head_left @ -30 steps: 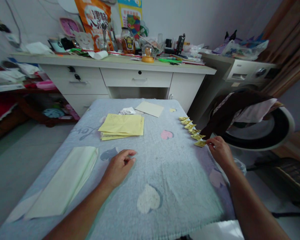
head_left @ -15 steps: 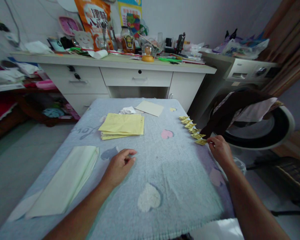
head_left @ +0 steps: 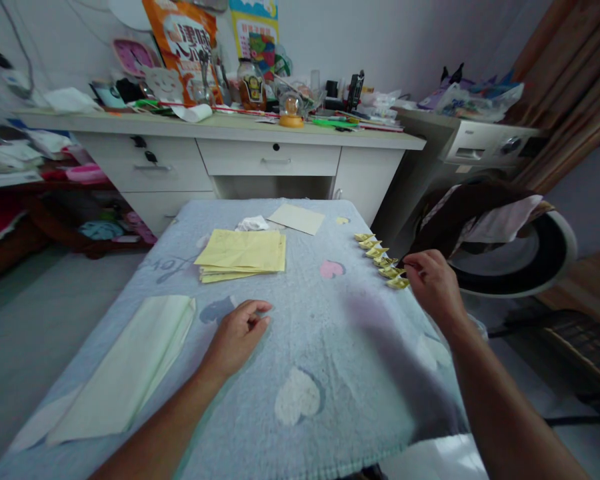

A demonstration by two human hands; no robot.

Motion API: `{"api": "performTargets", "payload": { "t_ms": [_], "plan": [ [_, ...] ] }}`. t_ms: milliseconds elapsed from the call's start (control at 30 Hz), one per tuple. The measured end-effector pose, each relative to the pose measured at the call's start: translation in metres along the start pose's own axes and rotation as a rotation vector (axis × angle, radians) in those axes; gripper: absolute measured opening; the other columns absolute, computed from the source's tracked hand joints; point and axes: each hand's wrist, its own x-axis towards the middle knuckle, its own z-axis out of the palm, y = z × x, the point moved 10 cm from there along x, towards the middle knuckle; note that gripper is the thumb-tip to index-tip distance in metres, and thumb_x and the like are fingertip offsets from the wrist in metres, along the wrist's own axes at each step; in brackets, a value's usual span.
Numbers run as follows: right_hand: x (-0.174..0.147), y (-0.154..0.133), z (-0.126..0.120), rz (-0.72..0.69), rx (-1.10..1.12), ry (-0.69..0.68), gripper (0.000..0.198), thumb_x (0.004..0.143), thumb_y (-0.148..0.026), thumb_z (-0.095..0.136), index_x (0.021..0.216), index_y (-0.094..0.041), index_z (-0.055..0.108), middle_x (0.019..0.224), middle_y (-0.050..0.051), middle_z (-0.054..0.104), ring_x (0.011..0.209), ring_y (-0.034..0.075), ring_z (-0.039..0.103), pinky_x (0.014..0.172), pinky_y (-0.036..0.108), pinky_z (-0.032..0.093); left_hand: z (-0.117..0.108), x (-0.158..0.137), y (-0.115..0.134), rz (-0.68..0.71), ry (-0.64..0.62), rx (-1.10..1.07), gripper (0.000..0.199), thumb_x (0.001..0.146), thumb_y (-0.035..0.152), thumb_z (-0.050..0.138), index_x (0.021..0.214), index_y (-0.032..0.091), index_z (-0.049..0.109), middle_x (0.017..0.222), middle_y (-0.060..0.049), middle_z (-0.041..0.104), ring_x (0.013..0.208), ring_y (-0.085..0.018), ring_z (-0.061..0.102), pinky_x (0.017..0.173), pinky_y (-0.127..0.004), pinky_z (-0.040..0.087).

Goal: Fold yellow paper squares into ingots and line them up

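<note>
A row of small folded yellow paper boats (head_left: 378, 253) runs along the right edge of the cloth-covered table. At the near end of that row, my right hand (head_left: 433, 283) has its thumb and forefinger pinched together close to the tips of the nearest boats. Whether paper is between those fingertips is too small to tell. My left hand (head_left: 240, 333) rests on the cloth, loosely curled with thumb and fingers apart, holding nothing. Beyond it lies a stack of yellow paper sheets (head_left: 243, 250). A folded pale green sheet bundle (head_left: 130, 367) lies left of my left forearm.
A cream card (head_left: 296, 219) and a crumpled white tissue (head_left: 253, 223) lie at the table's far side. Behind stands a white desk (head_left: 275, 159) crowded with jars and small items. To the right, a washing machine (head_left: 473, 150) has its door open, with clothes hanging out.
My right hand has moved from the nearest boat's tip slightly back and up, beside the row. My left hand has stayed in place. The view has shifted slightly.
</note>
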Motion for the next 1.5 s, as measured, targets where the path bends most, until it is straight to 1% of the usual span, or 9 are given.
{"api": "performTargets", "payload": {
  "t_ms": [200,367,567,667,833,967,1167,1300,1500],
  "plan": [
    [0.007,-0.101,0.071,-0.162,0.304,-0.284,0.013,0.086,-0.018,0.049,0.083,-0.017,0.062,0.083,0.005,0.058,0.070,0.015,0.056,0.068,0.027,0.045,-0.003,0.000,0.003,0.014,0.027,0.009,0.022,0.080,0.027,0.056,0.098,0.017,0.065,0.074,0.000,0.062,0.064,-0.014,0.058,0.061,-0.024,0.045],
    [-0.005,-0.178,0.134,-0.318,0.302,-0.477,0.014,0.085,-0.015,0.055,0.095,-0.017,0.065,0.098,0.008,0.063,0.096,0.020,0.055,0.090,0.033,0.041,-0.002,0.000,0.005,0.030,0.016,0.006,0.022,0.081,0.027,0.055,0.099,0.017,0.064,0.075,0.000,0.063,0.064,-0.013,0.057,0.061,-0.024,0.045],
    [0.013,-0.218,0.179,-0.299,0.242,-0.459,0.028,0.089,-0.022,0.052,0.115,-0.015,0.061,0.122,0.012,0.059,0.113,0.024,0.048,0.097,0.037,0.037,-0.007,0.000,0.008,0.041,0.035,-0.008,0.021,0.081,0.026,0.054,0.097,0.017,0.065,0.072,0.000,0.061,0.064,-0.013,0.058,0.062,-0.024,0.045],
    [0.026,-0.228,0.197,-0.285,0.209,-0.449,0.041,0.091,-0.026,0.050,0.131,-0.017,0.051,0.141,0.011,0.047,0.129,0.027,0.037,0.104,0.044,0.031,-0.011,0.001,0.006,0.036,0.057,-0.025,0.020,0.081,0.026,0.055,0.096,0.018,0.065,0.071,0.000,0.061,0.064,-0.014,0.058,0.062,-0.024,0.045],
    [0.029,-0.237,0.230,-0.336,0.105,-0.564,0.055,0.091,-0.041,0.051,0.138,-0.016,0.042,0.150,0.012,0.036,0.140,0.033,0.022,0.108,0.055,0.020,-0.016,0.001,0.003,0.031,0.090,-0.033,0.020,0.080,0.026,0.057,0.095,0.018,0.066,0.073,0.000,0.063,0.063,-0.013,0.057,0.060,-0.023,0.044],
    [0.023,-0.241,0.237,-0.410,0.053,-0.575,0.045,0.093,-0.041,0.049,0.131,-0.018,0.049,0.144,0.012,0.045,0.137,0.032,0.029,0.108,0.057,0.017,-0.018,0.002,0.003,0.028,0.102,-0.054,0.019,0.079,0.025,0.057,0.093,0.018,0.067,0.076,0.000,0.064,0.063,-0.013,0.057,0.060,-0.023,0.044],
    [0.023,-0.254,0.217,-0.532,0.066,-0.415,0.026,0.096,-0.033,0.046,0.109,-0.017,0.061,0.114,0.010,0.066,0.119,0.026,0.047,0.110,0.049,0.015,-0.018,0.002,0.004,0.036,0.098,-0.053,0.018,0.079,0.022,0.055,0.093,0.017,0.066,0.080,-0.001,0.065,0.062,-0.012,0.056,0.061,-0.023,0.044],
    [0.023,-0.262,0.213,-0.585,0.044,-0.418,0.029,0.098,-0.026,0.038,0.093,-0.017,0.065,0.096,0.008,0.068,0.107,0.023,0.052,0.109,0.046,0.015,-0.019,0.001,0.003,0.030,0.105,-0.057,0.019,0.079,0.023,0.056,0.093,0.017,0.067,0.079,-0.001,0.065,0.063,-0.013,0.057,0.062,-0.023,0.044],
    [0.025,-0.263,0.210,-0.528,0.066,-0.445,0.039,0.088,-0.046,0.055,0.111,-0.015,0.062,0.110,0.013,0.061,0.110,0.028,0.046,0.105,0.049,0.020,-0.020,0.001,0.004,0.021,0.108,-0.065,0.019,0.078,0.025,0.056,0.092,0.017,0.067,0.073,0.000,0.064,0.064,-0.013,0.058,0.062,-0.024,0.045]
  ]
}}
